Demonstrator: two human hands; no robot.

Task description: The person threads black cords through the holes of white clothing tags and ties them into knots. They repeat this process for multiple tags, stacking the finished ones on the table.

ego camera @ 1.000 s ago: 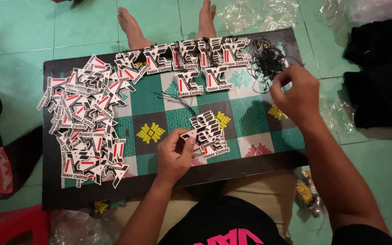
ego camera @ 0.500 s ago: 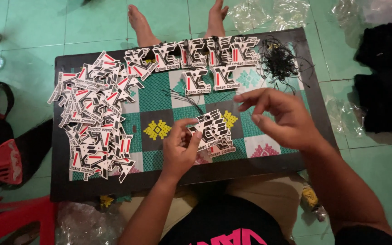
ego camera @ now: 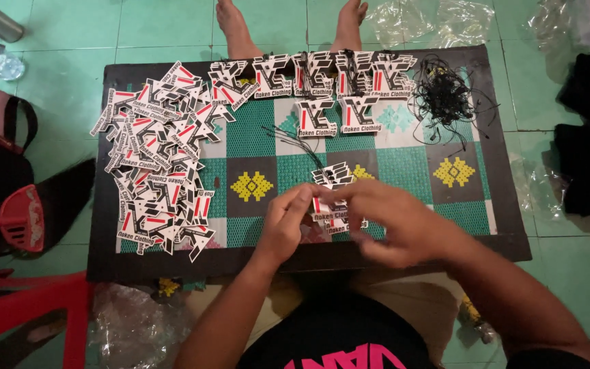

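Hands meet low over the middle of my dark tabletop (ego camera: pixel 500 205) with its green checkered mat. My left hand (ego camera: pixel 287 222) pinches a black, white and red die-cut paper tag (ego camera: pixel 324 206) at its near edge; my right hand (ego camera: pixel 396 220) closes in from the right, fingertips pressed together at the same tag, possibly on a thin black string, though I cannot tell. Just beyond my fingers, away from me, lies a small stack of matching tags (ego camera: pixel 336 176). A large heap of tags (ego camera: pixel 160 160) lies far left, a tangle of black strings (ego camera: pixel 445 96) far right.
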